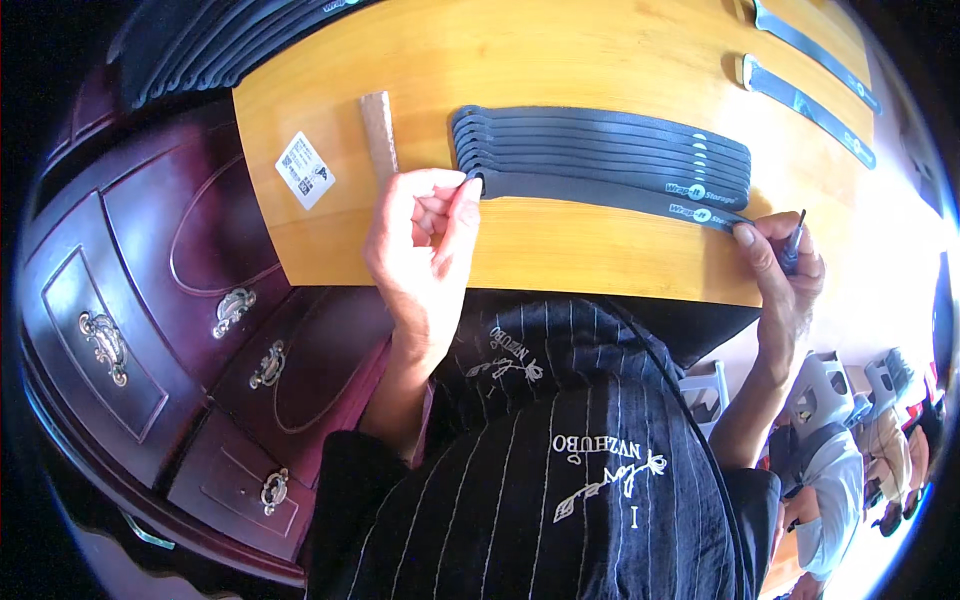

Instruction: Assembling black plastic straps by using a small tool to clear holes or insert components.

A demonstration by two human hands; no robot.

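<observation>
A dark grey strap [590,191] with a round loop end stretches between my two hands over the near part of the table. My left hand [425,245] pinches its loop end between thumb and fingertips. At the strap's printed end, the thumb and fingers of my right hand [785,270] are closed on it. A small dark pointed tool [793,245] also sticks up from that hand; its kind is hard to make out. Just beyond lie several matching straps [600,140], overlapped in a fanned row, their loop ends at the left.
A white label card [305,170] and a brown strip [379,130] lie left on the wooden table [560,55]. More straps [220,50] are piled at the far left; two single straps [815,105] lie far right. Dark red drawers [100,340] stand left; people [835,480] sit right.
</observation>
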